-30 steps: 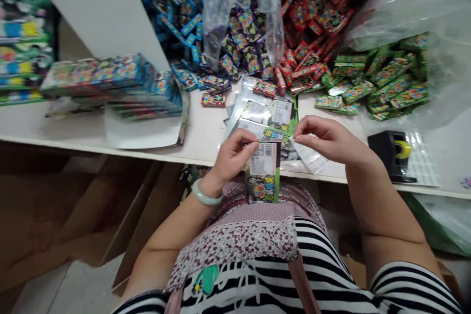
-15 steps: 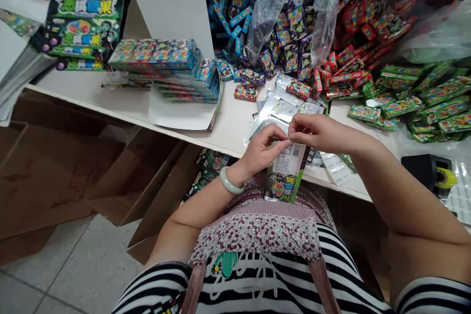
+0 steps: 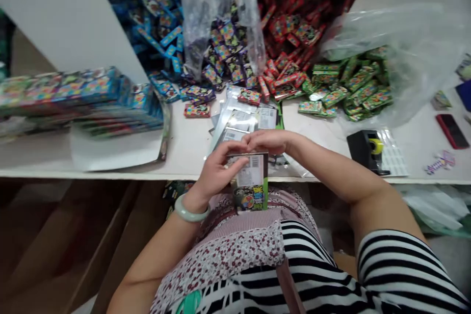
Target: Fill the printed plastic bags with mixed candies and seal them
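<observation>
A printed candy pouch (image 3: 251, 176), dark with green edges and a pale label with a barcode, stands upright at the table's front edge, against my apron. My left hand (image 3: 220, 169) is closed on its upper left side, thumb across the front. Along the top edge my right hand (image 3: 268, 141) is closed too, its fingertips meeting the left fingers; part of its grip is hidden behind the pouch. More flat silvery pouches (image 3: 235, 115) lie just beyond my hands. A small red candy box (image 3: 249, 96) rests on them.
Blue boxes (image 3: 171, 37), purple boxes (image 3: 230, 54), red boxes (image 3: 290, 71) and green packets (image 3: 362, 86) lie heaped along the back. Stacked boxes (image 3: 73, 89) stand left on a white sheet. To the right are a tape dispenser (image 3: 362, 149) and a phone (image 3: 452, 131).
The view has swung right, so the table's things appear further left. My right hand has flattened from a pinch to lie along the pouch's top; my left thumb has moved onto its front.
</observation>
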Demonstrator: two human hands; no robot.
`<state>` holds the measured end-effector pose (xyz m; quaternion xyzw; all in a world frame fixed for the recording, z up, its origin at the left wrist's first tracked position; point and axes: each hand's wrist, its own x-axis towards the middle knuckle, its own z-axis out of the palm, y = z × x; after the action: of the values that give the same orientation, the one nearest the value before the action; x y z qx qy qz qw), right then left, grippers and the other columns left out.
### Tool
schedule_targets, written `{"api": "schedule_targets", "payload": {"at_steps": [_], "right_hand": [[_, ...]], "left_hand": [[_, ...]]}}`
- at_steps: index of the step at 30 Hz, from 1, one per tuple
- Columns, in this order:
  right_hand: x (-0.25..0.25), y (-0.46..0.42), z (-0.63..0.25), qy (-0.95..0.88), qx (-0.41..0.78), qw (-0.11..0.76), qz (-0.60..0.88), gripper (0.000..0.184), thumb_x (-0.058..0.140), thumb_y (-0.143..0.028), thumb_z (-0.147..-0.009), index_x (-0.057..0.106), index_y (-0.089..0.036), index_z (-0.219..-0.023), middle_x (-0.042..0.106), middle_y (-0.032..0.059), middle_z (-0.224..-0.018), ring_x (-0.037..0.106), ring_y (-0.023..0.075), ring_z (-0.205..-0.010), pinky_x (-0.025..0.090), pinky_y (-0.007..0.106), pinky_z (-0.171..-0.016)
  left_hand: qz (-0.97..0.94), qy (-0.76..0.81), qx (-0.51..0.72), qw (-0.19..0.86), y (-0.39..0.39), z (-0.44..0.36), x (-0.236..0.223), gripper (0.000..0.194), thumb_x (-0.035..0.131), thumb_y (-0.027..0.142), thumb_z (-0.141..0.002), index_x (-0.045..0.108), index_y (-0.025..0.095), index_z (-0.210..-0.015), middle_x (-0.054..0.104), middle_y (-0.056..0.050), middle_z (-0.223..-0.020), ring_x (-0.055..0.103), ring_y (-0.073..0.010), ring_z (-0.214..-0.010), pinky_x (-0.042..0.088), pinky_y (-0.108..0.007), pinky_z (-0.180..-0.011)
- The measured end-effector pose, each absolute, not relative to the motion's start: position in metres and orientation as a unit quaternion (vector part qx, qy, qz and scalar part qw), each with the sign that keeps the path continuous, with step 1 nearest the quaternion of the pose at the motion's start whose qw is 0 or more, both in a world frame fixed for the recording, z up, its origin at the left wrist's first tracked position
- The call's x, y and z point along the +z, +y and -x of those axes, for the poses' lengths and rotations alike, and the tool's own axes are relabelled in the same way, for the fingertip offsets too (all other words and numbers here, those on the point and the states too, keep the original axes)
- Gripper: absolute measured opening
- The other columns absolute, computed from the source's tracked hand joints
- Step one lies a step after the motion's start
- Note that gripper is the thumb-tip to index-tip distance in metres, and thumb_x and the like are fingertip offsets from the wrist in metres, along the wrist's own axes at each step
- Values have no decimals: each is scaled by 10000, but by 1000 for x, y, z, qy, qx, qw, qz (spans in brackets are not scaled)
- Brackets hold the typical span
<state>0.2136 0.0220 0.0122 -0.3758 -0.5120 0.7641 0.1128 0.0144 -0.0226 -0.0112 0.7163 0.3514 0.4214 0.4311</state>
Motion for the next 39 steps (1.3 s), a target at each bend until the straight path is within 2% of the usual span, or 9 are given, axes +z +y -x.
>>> {"api": "schedule_targets", "payload": {"at_steps": [3,7,14,18,22,26,30,35,39], "right_hand": [[-6,18,-243,-558,708,127,414,68,632,-234,-833,599,-197,-880,654,-6,-814,608,132,-746,507,274,-706],[-14,22,-325,-634,343,224,656,174,577,-196,-889,667,-160,-1033,718,99,-1094,638,207,-997,483,387,-954],[-32,41,-424,-676,15,46,735,490,599,-200,-854,619,-150,-1341,588,188,-1440,421,385,-1314,341,546,-1045],[-42,43,-431,-714,15,37,699,399,506,-233,-924,650,-170,-1291,632,173,-1398,452,344,-1278,299,544,-1068],[-43,37,-425,-632,89,200,744,353,475,-341,-935,673,-143,-1149,706,195,-1185,582,302,-1110,423,475,-980],[-37,21,-393,-462,354,428,692,379,675,-521,-764,635,-205,-970,691,42,-880,634,182,-779,538,361,-739],[-27,1,-340,-381,564,464,567,517,849,-411,-588,629,-237,-1022,689,-14,-879,650,130,-740,572,311,-702],[-23,-18,-266,-365,663,421,500,556,856,-387,-598,588,-261,-1069,704,-1,-973,677,151,-800,594,303,-686],[-25,-32,-237,-448,624,400,500,517,809,-473,-680,558,-257,-1077,670,11,-964,677,170,-830,611,350,-741]], "left_hand": [[-703,398,382,449,-17,-4,-9,252,723,396,-854,709,198,-1009,746,-47,-991,696,-187,-912,590,-314,-823],[-540,495,509,451,4,16,-22,232,764,348,-779,725,210,-961,751,-9,-977,674,-171,-872,587,-298,-768],[-379,533,579,486,30,21,-60,425,753,371,-749,596,250,-1125,692,-34,-1174,668,-211,-1052,607,-369,-838],[-422,558,524,485,19,23,-75,575,753,430,-740,544,242,-1242,643,-89,-1257,650,-236,-1120,586,-374,-906],[-499,591,445,452,11,38,-82,663,720,443,-758,498,219,-1341,637,-96,-1212,641,-231,-1114,548,-368,-956],[-594,627,363,351,9,48,-75,688,714,465,-743,515,189,-1341,612,-106,-1153,632,-250,-1028,543,-424,-916],[-658,584,405,249,2,30,-54,563,703,422,-783,567,197,-1281,574,-120,-1238,599,-251,-1097,515,-423,-957],[-626,425,392,523,-10,-26,-34,428,702,473,-837,617,175,-1133,678,-78,-1010,643,-167,-885,536,-312,-811],[-559,397,411,601,-13,-46,-31,369,696,514,-840,636,166,-943,672,-29,-877,589,-123,-742,506,-256,-685]]}}
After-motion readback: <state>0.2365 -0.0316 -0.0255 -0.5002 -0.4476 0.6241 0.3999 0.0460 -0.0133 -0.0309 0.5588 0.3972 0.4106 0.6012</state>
